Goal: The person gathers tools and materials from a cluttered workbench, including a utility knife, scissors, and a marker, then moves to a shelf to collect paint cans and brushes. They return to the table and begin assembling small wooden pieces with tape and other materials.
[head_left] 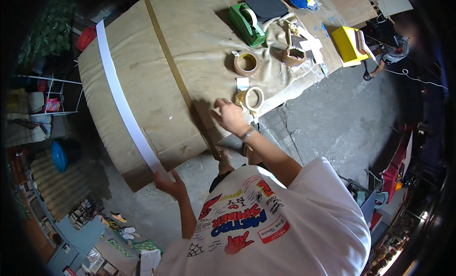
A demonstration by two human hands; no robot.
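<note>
A long white strip (117,90) runs down the left part of a table covered in tan sheeting (156,76). Its near end is in my left hand (172,185), pinched at the table's front edge. My right hand (232,118) is over the table's near right side, fingers apart and nothing visible in them. Just beyond it lies a roll of tape (253,99), with a small white piece of paper (242,84) beside the roll. Between my hands a long, narrow brown strip (172,62) crosses the table and overhangs the near edge.
Farther back are a brown tape roll (246,63), a green tape dispenser (248,25), a dark flat case (266,8) and a cut brown ring (293,56). A yellow box (349,44) sits at the right edge. Another person (398,47) is at far right. A blue basin (65,155) stands left.
</note>
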